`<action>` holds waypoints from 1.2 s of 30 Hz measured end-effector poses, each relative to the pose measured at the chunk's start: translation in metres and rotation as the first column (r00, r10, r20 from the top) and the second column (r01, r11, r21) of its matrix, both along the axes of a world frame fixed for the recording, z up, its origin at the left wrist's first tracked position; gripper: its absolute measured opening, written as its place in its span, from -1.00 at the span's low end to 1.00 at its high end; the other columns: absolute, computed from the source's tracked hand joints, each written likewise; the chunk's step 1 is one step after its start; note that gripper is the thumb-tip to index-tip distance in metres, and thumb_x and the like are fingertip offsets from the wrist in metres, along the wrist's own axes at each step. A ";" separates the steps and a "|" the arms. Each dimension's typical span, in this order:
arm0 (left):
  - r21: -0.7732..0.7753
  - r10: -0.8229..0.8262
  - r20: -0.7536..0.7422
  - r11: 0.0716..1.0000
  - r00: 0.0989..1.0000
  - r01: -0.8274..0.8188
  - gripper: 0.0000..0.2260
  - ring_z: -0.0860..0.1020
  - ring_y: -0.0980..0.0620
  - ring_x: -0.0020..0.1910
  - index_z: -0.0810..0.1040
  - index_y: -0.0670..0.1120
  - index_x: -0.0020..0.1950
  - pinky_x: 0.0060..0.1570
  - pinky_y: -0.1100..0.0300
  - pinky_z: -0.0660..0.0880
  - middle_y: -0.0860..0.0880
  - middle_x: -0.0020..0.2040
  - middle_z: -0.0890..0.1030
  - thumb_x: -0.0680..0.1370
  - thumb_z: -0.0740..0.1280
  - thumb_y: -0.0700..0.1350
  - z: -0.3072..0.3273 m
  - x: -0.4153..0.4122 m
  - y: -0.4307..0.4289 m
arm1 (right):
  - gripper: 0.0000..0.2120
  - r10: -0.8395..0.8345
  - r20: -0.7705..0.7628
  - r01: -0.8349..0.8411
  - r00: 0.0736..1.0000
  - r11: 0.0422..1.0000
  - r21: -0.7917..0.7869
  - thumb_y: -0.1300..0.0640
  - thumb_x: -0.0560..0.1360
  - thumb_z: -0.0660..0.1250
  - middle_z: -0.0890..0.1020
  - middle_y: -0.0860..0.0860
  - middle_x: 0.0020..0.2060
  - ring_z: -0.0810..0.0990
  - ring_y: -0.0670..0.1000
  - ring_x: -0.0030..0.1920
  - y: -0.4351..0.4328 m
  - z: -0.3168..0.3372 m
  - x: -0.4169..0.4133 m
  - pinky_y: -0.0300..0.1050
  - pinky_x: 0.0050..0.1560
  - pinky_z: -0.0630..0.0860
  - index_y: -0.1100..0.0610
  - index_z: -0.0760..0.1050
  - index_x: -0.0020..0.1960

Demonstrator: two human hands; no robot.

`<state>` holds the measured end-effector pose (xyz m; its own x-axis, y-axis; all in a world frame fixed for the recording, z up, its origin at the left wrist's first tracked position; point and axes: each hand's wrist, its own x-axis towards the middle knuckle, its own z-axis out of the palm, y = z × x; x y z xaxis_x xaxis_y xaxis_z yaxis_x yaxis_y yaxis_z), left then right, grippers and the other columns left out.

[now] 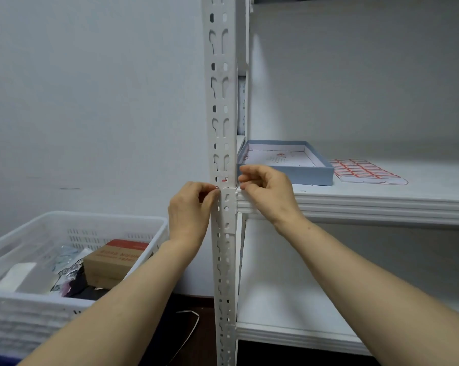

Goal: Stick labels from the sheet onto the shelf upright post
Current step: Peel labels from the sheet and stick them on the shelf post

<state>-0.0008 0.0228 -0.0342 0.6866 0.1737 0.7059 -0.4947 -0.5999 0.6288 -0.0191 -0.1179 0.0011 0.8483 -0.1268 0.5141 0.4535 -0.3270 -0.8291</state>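
The white slotted upright post (221,101) runs top to bottom in the middle of the head view. A small red-edged label (224,180) shows on it just above the shelf joint. My left hand (190,210) is at the post's left edge, its thumb and fingertips pinched together against the metal; whether they hold a label is hidden. My right hand (265,190) is at the post's right edge with curled fingers touching the corner. The label sheet (366,171), white with red-bordered labels, lies flat on the shelf to the right.
A shallow blue box (310,175) with papers inside sits on the shelf board (381,204) beside the sheet. A white plastic crate (72,223) with a cardboard box and packets stands at lower left. A lower shelf lies below.
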 end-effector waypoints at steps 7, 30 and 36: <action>0.035 0.054 0.045 0.998 0.998 -0.056 -0.94 0.54 0.03 -0.22 0.64 -0.16 -0.13 -0.15 0.20 0.43 -0.07 -0.14 0.63 0.49 0.40 -0.18 -0.002 0.003 -0.005 | -0.70 -0.004 0.002 0.004 1.000 1.000 0.006 0.40 0.47 0.24 0.62 0.00 -0.13 0.57 -0.06 -0.07 0.001 -0.001 0.000 -0.22 0.10 0.51 0.19 0.55 0.14; -0.490 -0.433 -0.126 0.809 0.892 0.324 -0.95 0.65 0.01 -0.29 0.56 -0.21 -0.19 -0.09 0.09 0.62 -0.11 -0.33 0.64 0.40 0.41 -0.27 0.078 -0.021 -0.091 | -0.67 -0.029 0.023 0.021 0.999 0.963 0.269 0.49 0.45 0.12 0.59 0.04 -0.26 0.58 -0.06 -0.29 -0.061 0.055 0.002 -0.33 -0.27 0.54 0.26 0.53 0.09; -0.628 -0.588 -0.217 0.695 0.779 0.350 -0.80 0.61 0.03 -0.38 0.51 -0.20 0.05 -0.22 0.30 0.61 -0.14 -0.18 0.59 0.47 0.42 -0.34 0.102 0.021 -0.123 | -0.67 -0.097 -0.058 0.105 0.994 0.982 0.154 0.48 0.47 0.08 0.58 0.05 -0.24 0.57 -0.04 -0.27 -0.108 0.076 0.024 -0.33 -0.27 0.53 0.29 0.51 0.11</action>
